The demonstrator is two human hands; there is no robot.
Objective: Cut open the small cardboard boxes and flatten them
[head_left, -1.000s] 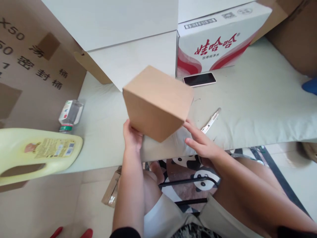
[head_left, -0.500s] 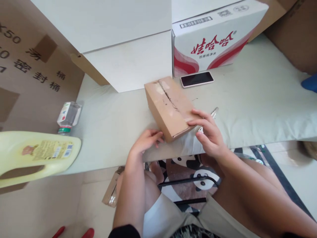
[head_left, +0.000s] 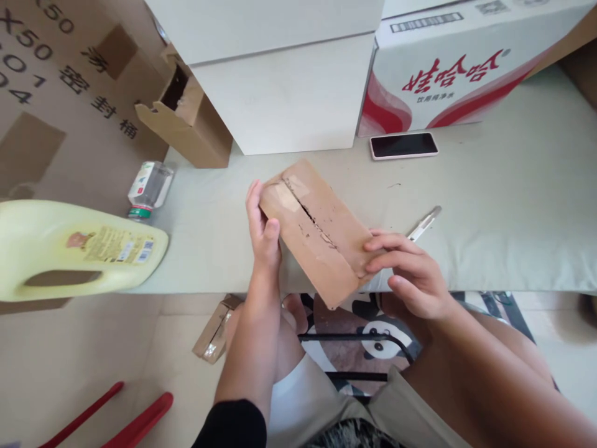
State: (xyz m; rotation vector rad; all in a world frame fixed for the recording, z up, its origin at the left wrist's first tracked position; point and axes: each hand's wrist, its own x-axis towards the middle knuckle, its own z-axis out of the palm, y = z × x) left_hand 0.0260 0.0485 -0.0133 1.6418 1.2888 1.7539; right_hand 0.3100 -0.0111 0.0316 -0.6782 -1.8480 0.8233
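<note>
Gripping a small cardboard box [head_left: 319, 233] at the near edge of the table [head_left: 489, 211], the left hand [head_left: 263, 233] clasps its far-left end. The right hand [head_left: 410, 274] pinches its near-right corner, just beside a utility knife [head_left: 423, 223].

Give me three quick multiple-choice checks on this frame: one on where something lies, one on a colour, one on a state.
1. Where does the phone lie?
A. on the floor
B. on the table before the red-and-white carton
C. on the jug

2. What colour is the big jug at left?
A. pale yellow
B. blue
C. black

3. How is the small cardboard box held?
A. by no hand
B. by the right hand alone
C. by both hands

Answers: 1 B, the phone rests on the table just before the carton. 2 A, its body is pale yellow. 3 C, the left hand grips its far end and the right hand its near end.
</note>
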